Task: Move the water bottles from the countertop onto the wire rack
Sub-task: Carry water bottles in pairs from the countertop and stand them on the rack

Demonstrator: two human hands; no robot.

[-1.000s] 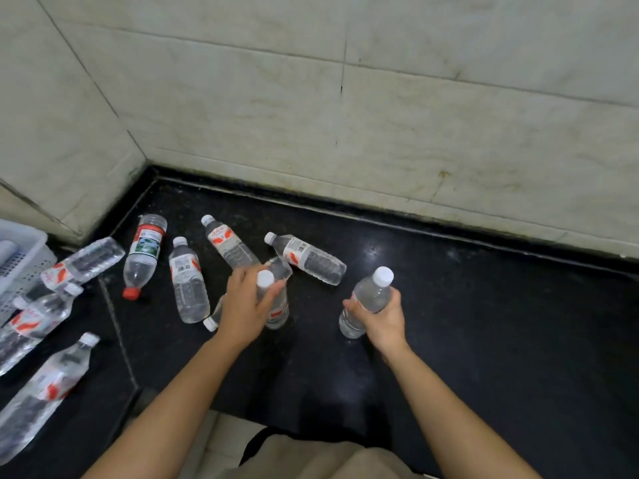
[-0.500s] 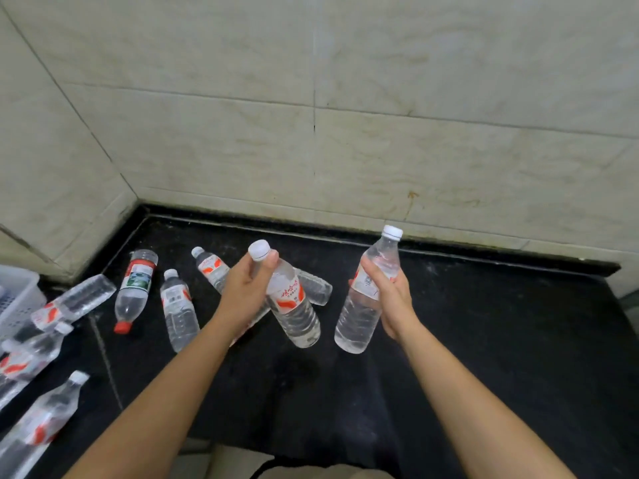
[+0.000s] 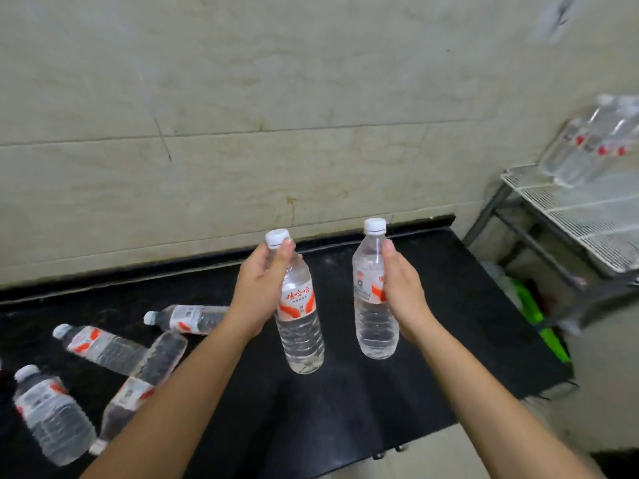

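Observation:
My left hand (image 3: 257, 292) grips a clear water bottle (image 3: 300, 326) with a white cap and red-and-white label, held upright above the black countertop (image 3: 397, 392). My right hand (image 3: 404, 292) grips a second upright bottle (image 3: 371, 305) beside it. Several more bottles (image 3: 103, 347) lie on their sides on the countertop at the lower left. The white wire rack (image 3: 581, 209) stands at the right, beyond the counter's end, with several bottles (image 3: 594, 140) lying on its top shelf.
A beige tiled wall (image 3: 242, 133) runs behind the countertop. Grey metal legs (image 3: 525, 236) carry the rack. Something bright green (image 3: 532, 312) lies on the floor between counter and rack.
Both hands have lifted their bottles higher and carried them to the right. My view has swung right, bringing the wire rack in and leaving the white basket out of sight.

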